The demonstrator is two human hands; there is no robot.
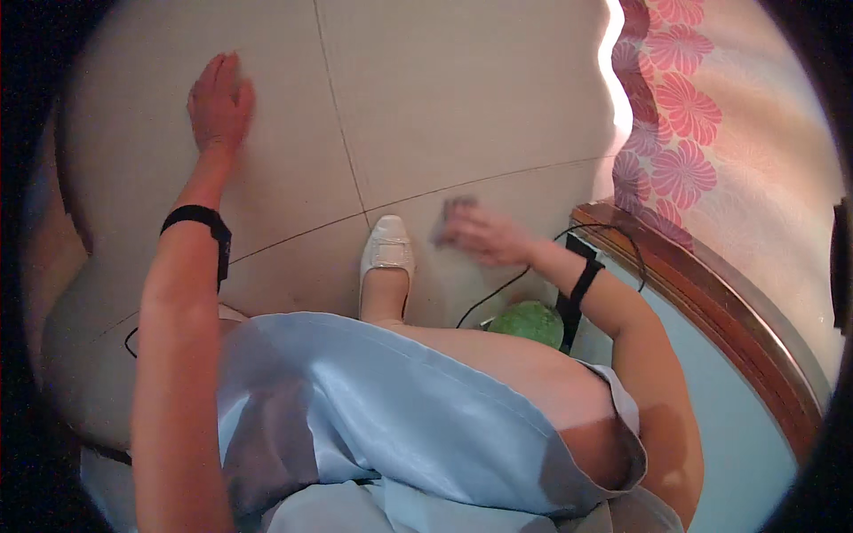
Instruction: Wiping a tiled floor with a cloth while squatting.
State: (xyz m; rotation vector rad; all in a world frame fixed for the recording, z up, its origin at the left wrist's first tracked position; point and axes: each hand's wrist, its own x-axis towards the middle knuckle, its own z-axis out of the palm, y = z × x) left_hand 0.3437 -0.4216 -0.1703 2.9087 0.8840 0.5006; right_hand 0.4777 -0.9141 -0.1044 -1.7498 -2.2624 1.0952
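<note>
My left hand (pixel 222 110) is at the upper left over the beige tiled floor (pixel 426 86), back up and fingers loosely extended. I see nothing in it, though its palm is hidden; whether it touches the tiles is unclear. My right hand (pixel 490 233) is blurred, low over the floor just right of a white shoe (pixel 388 250) on my foot. Around its fingers shows a small dark grey thing (pixel 461 201), too blurred to name and mostly covered by the hand. Dark bands circle both forearms.
A black cable (pixel 493 293) runs behind my right forearm to a brown wooden edge (pixel 700 286). Beside my knee sits a rounded green object (pixel 526 324), partly hidden. A curtain with pink flowers (pixel 686 110) hangs at the right. Light blue satiny fabric (pixel 373 393) covers my lap.
</note>
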